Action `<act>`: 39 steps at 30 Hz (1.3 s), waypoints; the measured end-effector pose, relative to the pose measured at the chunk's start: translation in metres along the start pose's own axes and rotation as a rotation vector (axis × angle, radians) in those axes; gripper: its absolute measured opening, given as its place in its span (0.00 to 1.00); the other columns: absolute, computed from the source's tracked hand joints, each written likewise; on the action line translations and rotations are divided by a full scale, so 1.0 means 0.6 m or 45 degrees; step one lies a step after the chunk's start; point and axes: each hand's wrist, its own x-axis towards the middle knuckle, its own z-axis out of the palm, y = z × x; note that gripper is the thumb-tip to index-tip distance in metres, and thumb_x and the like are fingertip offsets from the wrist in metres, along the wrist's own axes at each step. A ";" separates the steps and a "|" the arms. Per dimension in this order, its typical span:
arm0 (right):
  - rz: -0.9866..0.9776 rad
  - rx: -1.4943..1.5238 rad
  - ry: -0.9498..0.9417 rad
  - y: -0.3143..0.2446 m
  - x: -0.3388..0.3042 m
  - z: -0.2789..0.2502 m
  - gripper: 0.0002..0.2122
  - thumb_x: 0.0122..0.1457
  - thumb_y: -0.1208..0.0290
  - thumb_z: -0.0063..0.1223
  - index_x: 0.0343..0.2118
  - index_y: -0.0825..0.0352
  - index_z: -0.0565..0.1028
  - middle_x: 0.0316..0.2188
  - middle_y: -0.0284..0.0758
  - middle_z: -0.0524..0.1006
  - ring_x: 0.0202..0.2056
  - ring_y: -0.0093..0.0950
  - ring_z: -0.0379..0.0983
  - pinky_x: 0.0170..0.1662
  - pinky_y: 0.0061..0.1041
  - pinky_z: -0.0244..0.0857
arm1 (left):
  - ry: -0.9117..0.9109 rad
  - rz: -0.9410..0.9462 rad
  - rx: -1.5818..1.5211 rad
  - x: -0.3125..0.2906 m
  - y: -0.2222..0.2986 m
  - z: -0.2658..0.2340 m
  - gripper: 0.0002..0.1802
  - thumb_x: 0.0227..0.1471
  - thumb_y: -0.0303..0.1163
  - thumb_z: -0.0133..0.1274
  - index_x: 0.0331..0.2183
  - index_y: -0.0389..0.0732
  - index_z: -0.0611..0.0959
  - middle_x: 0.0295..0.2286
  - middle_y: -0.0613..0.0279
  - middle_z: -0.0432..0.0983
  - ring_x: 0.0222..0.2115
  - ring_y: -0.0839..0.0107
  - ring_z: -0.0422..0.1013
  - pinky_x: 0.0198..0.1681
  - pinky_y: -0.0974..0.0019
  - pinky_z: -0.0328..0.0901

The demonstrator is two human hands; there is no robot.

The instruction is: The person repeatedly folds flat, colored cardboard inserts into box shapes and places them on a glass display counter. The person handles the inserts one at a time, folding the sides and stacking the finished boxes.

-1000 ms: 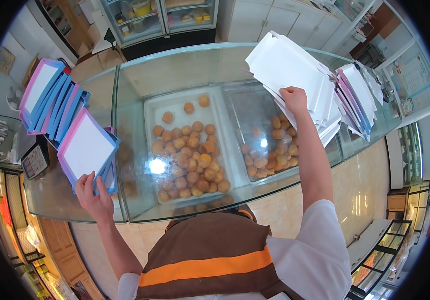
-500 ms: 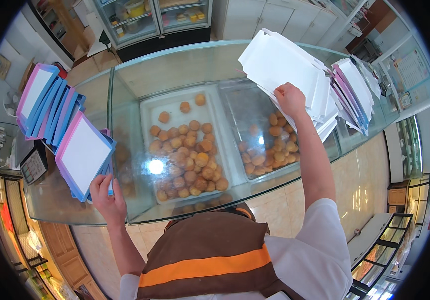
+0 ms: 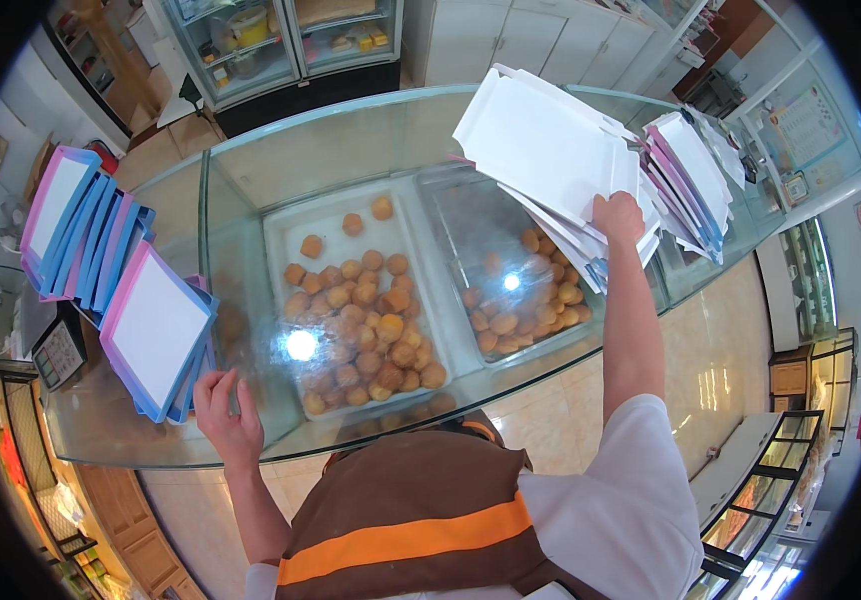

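Note:
On the right of the glass counter lies a stack of flat white cardboard box blanks [image 3: 551,130], fanned at its edges. My right hand [image 3: 621,216] is closed on the near right edge of the top white blank. At the left, my left hand [image 3: 231,412] is off the nearest folded box tray [image 3: 151,330], its fingers apart and holding nothing. That tray is white inside with pink and blue rims. Behind it leans a row of similar pink and blue box trays [image 3: 81,230].
Under the glass counter top [image 3: 361,440] sit a white tray [image 3: 286,225] of round brown pastries and a second tray [image 3: 451,225] of them. More pink and white blanks [image 3: 691,175] lie far right. A calculator [image 3: 59,350] stands left. A glass-door fridge [image 3: 296,45] is beyond.
My left hand has drawn back from the nearest folded tray, toward me. My right hand has slid to the right edge of the white blanks. The whole view has shifted slightly.

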 end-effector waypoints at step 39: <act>-0.275 2.152 -0.324 -0.067 -0.105 -0.221 0.09 0.64 0.67 0.61 0.36 0.68 0.77 0.30 0.32 0.80 0.27 0.25 0.77 0.31 0.21 0.71 | -0.006 0.172 -0.243 0.046 0.110 0.024 0.18 0.44 0.25 0.66 0.40 0.36 0.84 0.38 0.51 0.76 0.39 0.54 0.74 0.43 0.58 0.69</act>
